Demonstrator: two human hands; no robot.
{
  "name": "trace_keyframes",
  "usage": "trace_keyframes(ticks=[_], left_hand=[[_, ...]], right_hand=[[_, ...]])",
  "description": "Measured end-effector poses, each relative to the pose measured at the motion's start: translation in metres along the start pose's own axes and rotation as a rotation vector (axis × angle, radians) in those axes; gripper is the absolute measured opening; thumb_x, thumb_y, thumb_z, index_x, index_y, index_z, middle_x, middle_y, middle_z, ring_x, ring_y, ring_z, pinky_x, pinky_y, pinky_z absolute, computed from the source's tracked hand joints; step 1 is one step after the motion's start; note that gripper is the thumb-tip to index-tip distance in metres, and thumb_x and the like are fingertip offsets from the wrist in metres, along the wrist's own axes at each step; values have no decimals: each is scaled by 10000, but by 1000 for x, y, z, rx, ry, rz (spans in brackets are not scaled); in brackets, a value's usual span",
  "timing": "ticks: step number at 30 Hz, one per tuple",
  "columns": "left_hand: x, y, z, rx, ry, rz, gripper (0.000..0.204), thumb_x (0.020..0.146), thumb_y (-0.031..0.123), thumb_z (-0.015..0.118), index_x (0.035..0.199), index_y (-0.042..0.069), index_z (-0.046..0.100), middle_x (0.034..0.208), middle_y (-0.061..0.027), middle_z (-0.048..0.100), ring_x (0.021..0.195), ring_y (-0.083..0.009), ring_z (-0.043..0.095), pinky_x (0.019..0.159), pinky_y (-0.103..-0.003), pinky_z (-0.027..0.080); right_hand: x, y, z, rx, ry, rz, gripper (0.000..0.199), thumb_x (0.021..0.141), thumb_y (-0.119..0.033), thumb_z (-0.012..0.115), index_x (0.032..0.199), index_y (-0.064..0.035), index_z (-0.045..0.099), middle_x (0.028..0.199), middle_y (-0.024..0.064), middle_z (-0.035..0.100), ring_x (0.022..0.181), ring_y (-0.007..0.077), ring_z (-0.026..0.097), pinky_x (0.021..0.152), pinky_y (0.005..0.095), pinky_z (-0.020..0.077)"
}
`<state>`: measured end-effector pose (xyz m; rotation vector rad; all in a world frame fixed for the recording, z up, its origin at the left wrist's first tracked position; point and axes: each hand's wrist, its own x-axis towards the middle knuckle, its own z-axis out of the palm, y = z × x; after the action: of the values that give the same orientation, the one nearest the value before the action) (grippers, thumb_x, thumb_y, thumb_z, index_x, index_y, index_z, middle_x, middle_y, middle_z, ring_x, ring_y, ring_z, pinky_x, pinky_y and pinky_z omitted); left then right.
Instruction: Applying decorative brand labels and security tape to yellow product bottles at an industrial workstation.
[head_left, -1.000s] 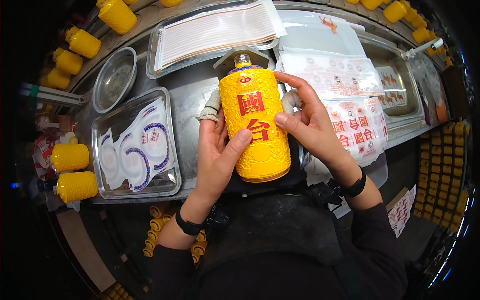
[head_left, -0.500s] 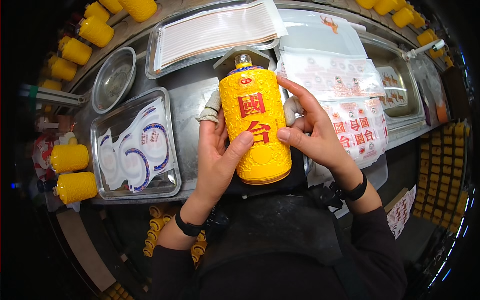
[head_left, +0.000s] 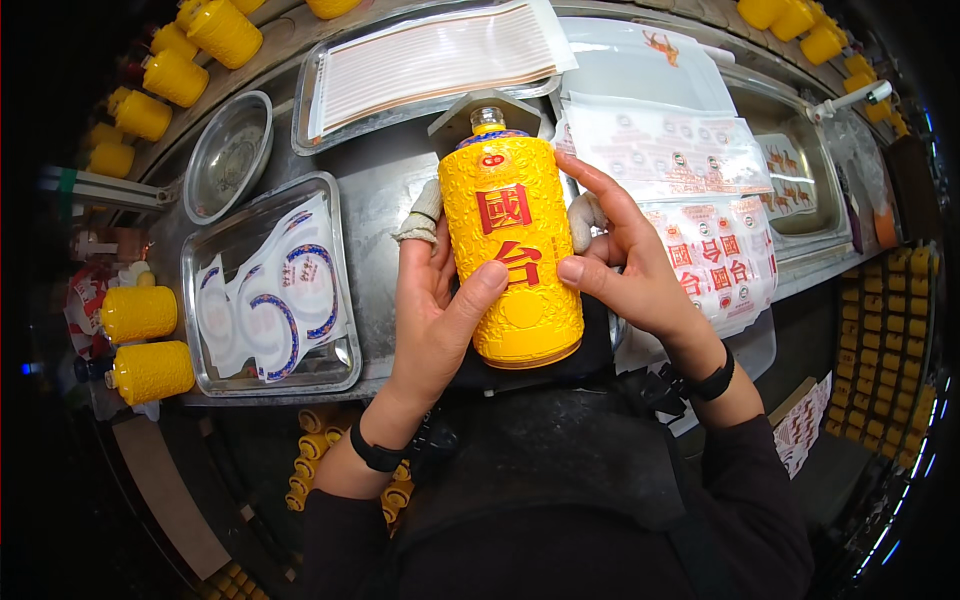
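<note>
Hands [head_left: 432, 318] [head_left: 632, 272] on lengthwise bottle [head_left: 515, 232], neck [head_left: 487, 119] away

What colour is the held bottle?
The bottle is mostly yellow with red characters; see the head view.

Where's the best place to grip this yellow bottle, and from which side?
Hold the yellow bottle by its broad body, probably from left and right together: its long sides face those ways, the narrow neck points away, and the embossed surface may resist slipping.

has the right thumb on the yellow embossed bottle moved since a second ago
Yes, slightly: the right thumb sits lower in the picture, nearer the base of the yellow embossed bottle, judged against the rectangular metal tray at left.
</note>
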<state>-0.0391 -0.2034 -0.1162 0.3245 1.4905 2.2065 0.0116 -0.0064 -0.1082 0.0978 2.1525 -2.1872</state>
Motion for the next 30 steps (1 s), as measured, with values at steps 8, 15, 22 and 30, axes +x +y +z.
trace_keyframes(ticks=[8, 15, 22, 30], left_hand=[[0, -2, -2, -22, 18, -5, 762, 885, 134, 654, 1464, -29, 187, 1450, -193, 365, 1322, -255, 418, 1103, -373, 336], [-2, -1, -1, 45, 7, 24, 822, 851, 139, 702, 1465, -30, 182, 1413, -183, 410, 1287, -242, 456, 1085, -364, 353], [-4, 2, 1, 84, -1, 7, 849, 838, 134, 716, 1455, -51, 162, 1326, -175, 487, 1203, -216, 527, 1034, -357, 413], [0, 0, 2, 94, 13, 118, 802, 843, 140, 719, 1420, -59, 199, 1293, -174, 497, 1196, -222, 526, 1034, -362, 405]], right_hand=[[1, -1, 1, 39, 1, 3, 799, 817, -61, 687, 1506, -97, 285, 946, -17, 520, 576, -30, 424, 526, 140, 336], [9, 3, -15, 88, 140, 93, 523, 860, -121, 651, 1363, -70, 515, 781, -55, 529, 553, -9, 441, 505, 151, 344], [37, -18, -37, 466, 491, 245, 410, 887, -125, 610, 1259, -12, 479, 844, 23, 577, 633, 97, 529, 573, 250, 445], [5, -60, 5, -692, -64, -565, 314, 761, 17, 708, 1051, 3, 588, 877, 125, 614, 741, 222, 633, 637, 308, 498]])
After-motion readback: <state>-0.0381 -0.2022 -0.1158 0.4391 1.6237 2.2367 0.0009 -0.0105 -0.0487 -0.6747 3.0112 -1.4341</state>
